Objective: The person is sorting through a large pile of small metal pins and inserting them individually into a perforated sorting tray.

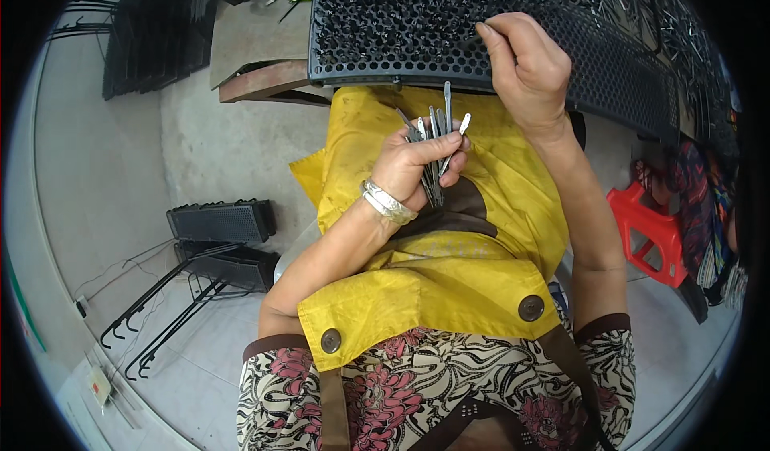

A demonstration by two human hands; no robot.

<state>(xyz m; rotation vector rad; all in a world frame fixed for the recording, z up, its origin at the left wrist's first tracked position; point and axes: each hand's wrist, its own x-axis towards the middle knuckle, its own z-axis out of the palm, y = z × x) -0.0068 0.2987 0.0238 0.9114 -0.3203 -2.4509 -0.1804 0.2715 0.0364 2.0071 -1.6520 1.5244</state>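
My left hand [417, 158] is closed around a bundle of slim metal strips [438, 118], held above my lap. Several have a rounded end with a small hole; most are silvery, some darker. My right hand [529, 66] is raised over a black perforated rack [369, 72], thumb and forefinger pinched together. What sits in that pinch is too small and dark to make out against the rack. Dark thin pieces [385, 18] stand densely in the holes on the rack's left and far part, while holes further right show bare.
A yellow apron [505, 178] covers my lap. Loose metal strips [690, 42] lie piled at the far right. On the floor are a red stool [650, 230] at right and black perforated racks [220, 221] with hooked rods at left. A worktable [257, 38] carries the rack.
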